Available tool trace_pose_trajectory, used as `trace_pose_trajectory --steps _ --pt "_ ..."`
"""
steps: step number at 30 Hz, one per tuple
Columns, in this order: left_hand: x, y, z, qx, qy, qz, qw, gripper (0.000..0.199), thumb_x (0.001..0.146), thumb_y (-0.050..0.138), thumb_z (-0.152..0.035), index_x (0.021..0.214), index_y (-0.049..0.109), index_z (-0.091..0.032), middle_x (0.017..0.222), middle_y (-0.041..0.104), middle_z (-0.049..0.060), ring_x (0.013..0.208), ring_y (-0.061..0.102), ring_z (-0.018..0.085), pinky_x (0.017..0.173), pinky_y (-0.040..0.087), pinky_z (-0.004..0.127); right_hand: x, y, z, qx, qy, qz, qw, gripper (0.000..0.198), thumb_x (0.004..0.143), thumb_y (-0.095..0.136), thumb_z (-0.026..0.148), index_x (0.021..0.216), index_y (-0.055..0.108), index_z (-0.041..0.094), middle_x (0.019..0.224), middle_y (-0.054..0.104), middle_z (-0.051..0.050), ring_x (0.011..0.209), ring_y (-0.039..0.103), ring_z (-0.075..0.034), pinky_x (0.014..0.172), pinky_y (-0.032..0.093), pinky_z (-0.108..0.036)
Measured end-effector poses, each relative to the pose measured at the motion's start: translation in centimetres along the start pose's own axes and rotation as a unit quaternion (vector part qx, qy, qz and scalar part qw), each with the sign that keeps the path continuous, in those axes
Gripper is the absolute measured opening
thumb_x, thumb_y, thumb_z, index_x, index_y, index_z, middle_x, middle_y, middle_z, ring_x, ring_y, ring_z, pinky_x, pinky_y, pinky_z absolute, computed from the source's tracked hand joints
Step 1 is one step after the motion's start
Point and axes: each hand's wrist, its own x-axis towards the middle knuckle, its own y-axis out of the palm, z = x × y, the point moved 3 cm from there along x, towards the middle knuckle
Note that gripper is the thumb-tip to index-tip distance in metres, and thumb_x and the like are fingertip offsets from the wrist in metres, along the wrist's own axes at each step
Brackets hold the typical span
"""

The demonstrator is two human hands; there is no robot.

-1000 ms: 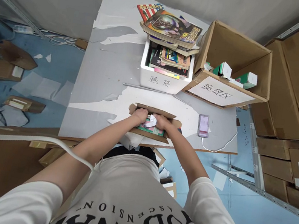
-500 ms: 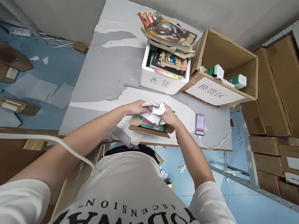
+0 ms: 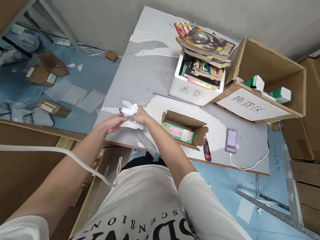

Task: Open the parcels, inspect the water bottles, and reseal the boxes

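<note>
At the table's left front, crumpled white paper (image 3: 131, 124) is held between my two hands. My left hand (image 3: 113, 123) grips it from the left and below, fingers closed on it. My right hand (image 3: 141, 114) pinches it from the right; its fingertips are partly hidden. On top of the bundle a small whitish piece with a dark edge (image 3: 128, 110) shows, too small to name. Right of my hands lies an open cardboard box (image 3: 186, 119) with a green-and-pink package (image 3: 178, 132) inside. A red-and-black utility knife (image 3: 207, 149) rests beside that box.
Behind stand a white bin (image 3: 189, 91) heaped with books (image 3: 208, 42) and a large cardboard carton (image 3: 275, 61) holding green-and-white boxes. A phone (image 3: 231, 140) with a cable lies on the right. A white hose (image 3: 35, 149) crosses my left arm. Cartons and paper litter the floor leftward.
Both hands have moved left with the crumpled paper, from above the small cardboard box to the table's left side. The green-and-pink package and the knife are now uncovered. The view has shifted left.
</note>
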Motion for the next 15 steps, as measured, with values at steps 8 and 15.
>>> trace_pose_trajectory --steps 8,15 --pt "2.4 -1.9 4.1 0.081 -0.014 -0.169 0.982 0.06 0.069 0.073 -0.022 0.125 0.052 -0.015 0.114 0.066 0.014 0.104 0.065 0.025 0.081 0.053 0.032 -2.2 1.4 -0.4 -0.036 0.008 0.019 0.999 0.105 0.066 0.076 0.035 0.149 0.016 0.011 0.157 0.014 -0.019 0.145 0.014 -0.028 0.115 0.023 -0.042" --pt "-1.0 2.1 1.4 0.413 0.305 -0.204 0.833 0.083 0.073 0.068 -0.037 0.142 0.032 -0.008 0.15 0.028 0.024 0.142 0.022 0.035 0.114 0.026 0.048 -14.0 -9.2 -2.4 -0.165 -0.25 -0.05 0.953 0.034 0.087 0.048 0.018 0.119 0.058 0.018 0.121 0.062 -0.008 0.096 0.063 -0.015 0.093 0.045 -0.031"
